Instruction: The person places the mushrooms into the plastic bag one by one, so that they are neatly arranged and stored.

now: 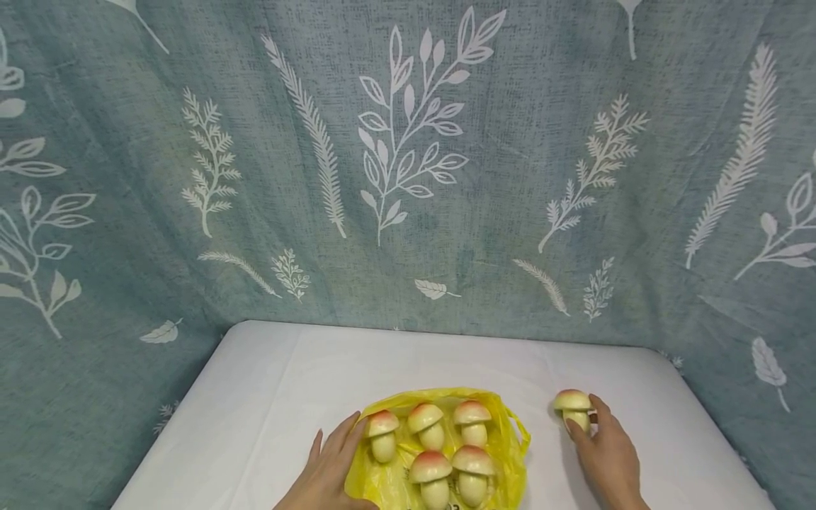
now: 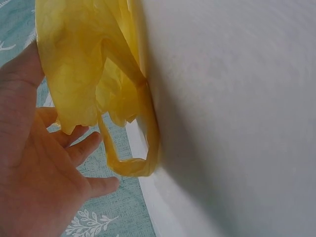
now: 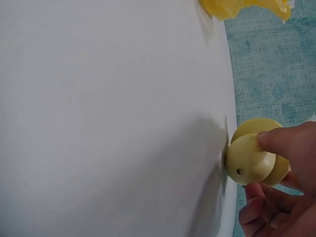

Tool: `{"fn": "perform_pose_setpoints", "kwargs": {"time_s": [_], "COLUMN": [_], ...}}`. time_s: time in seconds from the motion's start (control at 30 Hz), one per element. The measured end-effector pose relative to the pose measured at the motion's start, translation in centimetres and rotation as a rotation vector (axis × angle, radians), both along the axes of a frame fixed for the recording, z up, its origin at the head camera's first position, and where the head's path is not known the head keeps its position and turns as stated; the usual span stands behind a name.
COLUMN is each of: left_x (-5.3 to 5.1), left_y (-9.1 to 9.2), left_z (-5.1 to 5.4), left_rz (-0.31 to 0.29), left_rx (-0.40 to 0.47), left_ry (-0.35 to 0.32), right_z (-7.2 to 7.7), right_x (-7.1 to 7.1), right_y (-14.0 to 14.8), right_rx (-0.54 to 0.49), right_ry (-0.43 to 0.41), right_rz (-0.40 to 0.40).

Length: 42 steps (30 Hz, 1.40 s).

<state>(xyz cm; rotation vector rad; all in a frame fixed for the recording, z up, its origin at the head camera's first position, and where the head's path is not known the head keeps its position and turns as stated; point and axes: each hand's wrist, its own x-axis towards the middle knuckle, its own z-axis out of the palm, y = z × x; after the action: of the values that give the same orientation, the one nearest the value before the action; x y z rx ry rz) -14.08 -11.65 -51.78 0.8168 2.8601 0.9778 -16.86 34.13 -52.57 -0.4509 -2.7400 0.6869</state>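
My right hand (image 1: 607, 453) pinches a toy mushroom (image 1: 573, 402) with a cream stem and pink-tinged cap, at the right of the table. In the right wrist view, my thumb presses the pale round stem (image 3: 251, 158), whose base has a small dark hole. Several similar mushrooms (image 1: 430, 467) lie on a yellow plastic bag (image 1: 389, 492) in front of me. My left hand (image 1: 331, 467) rests against the bag's left edge, fingers extended. Seen from the left wrist, the loose bag side and handle loop (image 2: 153, 133) hang beside the spread fingers.
A white-covered table (image 1: 268, 397) runs under everything. Behind it and along both sides hangs a teal cloth (image 1: 497, 283) printed with white leaves. The bag's other handle (image 1: 519, 432) sticks out on its right, between the bag and my right hand.
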Motion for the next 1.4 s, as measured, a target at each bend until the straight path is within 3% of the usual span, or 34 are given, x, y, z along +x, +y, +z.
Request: {"fn": "perform_pose_setpoints", "kwargs": {"time_s": [0.33,0.6,0.8,0.97,1.13,1.4], "left_x": [-0.2,-0.2,-0.3,-0.3,-0.1,-0.1], "left_y": [0.0,0.0,0.1,0.0,-0.1,-0.1], "left_z": [0.1,0.2,0.3,0.3,0.1,-0.2], "left_rz": [0.005,0.001,0.010,0.013,0.006,0.010], "left_rx": [-0.009,-0.011,0.001,-0.001,-0.002,-0.006], "left_ry": [-0.002,-0.003,-0.054,-0.055,-0.025,-0.006], "right_z": [0.6,3.5,6.0,7.4,8.3,8.8], "right_x": [0.8,1.4,1.8,2.3,3.0,4.3], "right_y": [-0.2,-2.8,-5.3,-7.4,-9.7,-12.9], "right_rx": [-0.145,-0.355,-0.452,-0.502,-0.563,-0.685], "right_ry": [0.085,0.103,0.065,0.051,0.062,0.061], "right_rz": [-0.042,-0.066,0.053,0.147,0.221,0.273]}}
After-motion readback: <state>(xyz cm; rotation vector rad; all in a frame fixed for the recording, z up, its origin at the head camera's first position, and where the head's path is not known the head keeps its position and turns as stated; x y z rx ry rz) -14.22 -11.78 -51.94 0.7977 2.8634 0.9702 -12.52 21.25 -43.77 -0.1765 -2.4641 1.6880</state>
